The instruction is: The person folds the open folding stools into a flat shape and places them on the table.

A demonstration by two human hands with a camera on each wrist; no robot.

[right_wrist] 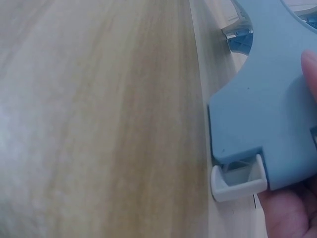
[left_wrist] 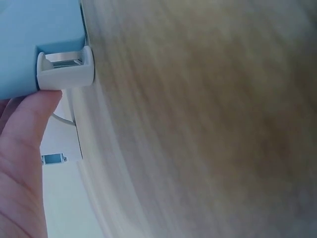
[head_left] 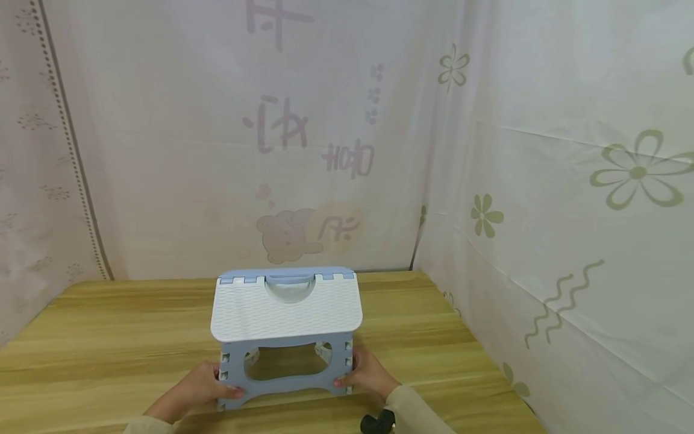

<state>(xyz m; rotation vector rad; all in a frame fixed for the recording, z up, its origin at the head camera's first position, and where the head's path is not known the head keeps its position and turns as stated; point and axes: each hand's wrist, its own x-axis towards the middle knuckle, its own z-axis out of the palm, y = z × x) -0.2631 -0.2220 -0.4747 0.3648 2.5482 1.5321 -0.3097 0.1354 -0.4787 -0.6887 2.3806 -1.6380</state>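
A folding step stool (head_left: 286, 310) stands on the wooden table, its white woven-textured top facing me and a light blue strip along the far edge. The handle slot is at the middle of that far edge. My left hand (head_left: 197, 386) grips the left side of the blue leg panel (head_left: 287, 386), thumb on its front face. On the opposite side, my right hand (head_left: 370, 374) holds the same panel, thumb also in front. Up close in the right wrist view, a white hinge piece (right_wrist: 240, 186) sits at the panel's corner by my fingers. The fingers behind the panel are mostly hidden.
The wood-grain table (head_left: 125, 337) runs under the stool and out to both sides. Patterned curtains (head_left: 179, 150) hang behind and along the left and right. A small black object (head_left: 378, 422) lies by my right sleeve at the bottom edge.
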